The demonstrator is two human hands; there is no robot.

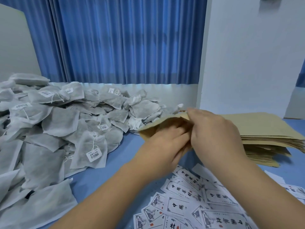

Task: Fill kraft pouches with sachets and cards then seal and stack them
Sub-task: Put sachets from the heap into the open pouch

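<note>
Many cards (189, 207): printed slips strewn loose on the blue table (102, 176), under the wrists, nearer than both hands.
left hand (165, 144): fingers curled against the kraft pouch (158, 124) from below, seemingly tucked in at its mouth; it holds the pouch.
right hand (212, 129): touching the left one, thumb and fingers pinching the pouch's upper edge.
kraft pouch: raised off the table between both hands, jutting left past the left knuckles; whether its mouth is parted cannot be told.
step in hand: probably opening the pouch. Rub the two layers apart at the pinched edge, then slide the left fingers deeper to belly it out, sparing the seal strip any crease.
sachets (57, 123): big heap left of the left hand, within reach; lift one by its body, not its string.
stack of pouches (267, 129): just right of and beyond the right hand.
curtain (123, 38): blue, far behind both hands.
</note>
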